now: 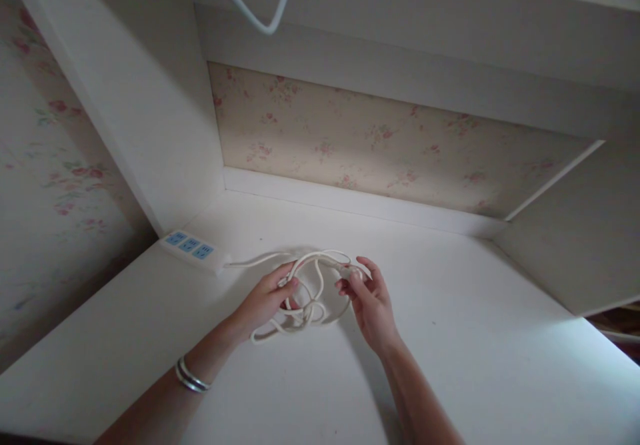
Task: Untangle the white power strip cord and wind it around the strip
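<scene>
White power cord [306,315] partly coiled, loops loose and uneven
Head view: your left hand [267,298] has its fingers closed round a bunch of loops resting on the white table [450,338], and your right hand [371,302] pinches the top loop beside it. I judge the coil part-made: one stretch runs flat to the white power strip with blue sockets [193,248]
</scene>
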Demonstrator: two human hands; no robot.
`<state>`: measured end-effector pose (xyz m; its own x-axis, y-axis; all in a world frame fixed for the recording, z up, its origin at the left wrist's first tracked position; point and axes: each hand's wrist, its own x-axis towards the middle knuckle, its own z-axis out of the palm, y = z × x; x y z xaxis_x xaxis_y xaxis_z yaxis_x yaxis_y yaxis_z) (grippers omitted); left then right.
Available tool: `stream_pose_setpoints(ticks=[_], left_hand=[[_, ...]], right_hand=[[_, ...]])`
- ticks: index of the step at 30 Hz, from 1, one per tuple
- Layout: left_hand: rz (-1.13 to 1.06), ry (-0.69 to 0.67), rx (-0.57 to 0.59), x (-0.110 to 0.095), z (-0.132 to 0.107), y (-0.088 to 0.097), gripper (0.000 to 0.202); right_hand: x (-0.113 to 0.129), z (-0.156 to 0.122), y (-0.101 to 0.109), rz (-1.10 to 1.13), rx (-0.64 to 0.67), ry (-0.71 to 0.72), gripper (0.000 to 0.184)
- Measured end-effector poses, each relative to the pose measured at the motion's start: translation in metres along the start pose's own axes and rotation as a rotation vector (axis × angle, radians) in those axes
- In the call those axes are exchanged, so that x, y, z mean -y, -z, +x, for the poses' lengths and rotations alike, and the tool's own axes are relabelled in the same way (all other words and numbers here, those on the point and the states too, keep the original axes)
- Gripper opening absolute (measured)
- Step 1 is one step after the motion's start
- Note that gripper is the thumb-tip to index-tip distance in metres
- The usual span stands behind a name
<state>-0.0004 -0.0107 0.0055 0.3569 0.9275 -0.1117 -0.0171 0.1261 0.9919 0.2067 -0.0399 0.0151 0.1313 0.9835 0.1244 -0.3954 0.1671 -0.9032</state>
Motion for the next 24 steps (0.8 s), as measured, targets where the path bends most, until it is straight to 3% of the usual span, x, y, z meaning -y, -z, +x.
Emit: stream_pose_setpoints(ticks=[4, 8, 12, 15, 24], left_hand=[[0.033, -0.104, 0.031, -0.002, 0.001, -0.001, 0.054], [0.079, -0.102, 0.034, -0.004, 0.0, -0.003, 0.056], [0.087, -0.075, 0.082, 0.002, 0.0, -0.002, 0.057], [0.077, -0.059, 0.1, 0.005, -0.001, -0.003, 0.058], [0.124, -0.108, 0.134, 0.005, -0.004, -0.008, 0.052]], right_hand=[[-0.009, -0.002, -0.003, -0.226, 0.046, 0.034, 0.033], [-0.016, -0.004, -0.005, -0.308, 0.096, 0.06, 0.024], [-0.022, -0.004, -0.005, -0.479, 0.137, 0.226, 0.009], [-0.026, -0.004, -0.004, -0.629, 0.103, 0.289, 0.011], [-0.027, -0.008, -0.01, -0.76, 0.043, 0.231, 0.018]])
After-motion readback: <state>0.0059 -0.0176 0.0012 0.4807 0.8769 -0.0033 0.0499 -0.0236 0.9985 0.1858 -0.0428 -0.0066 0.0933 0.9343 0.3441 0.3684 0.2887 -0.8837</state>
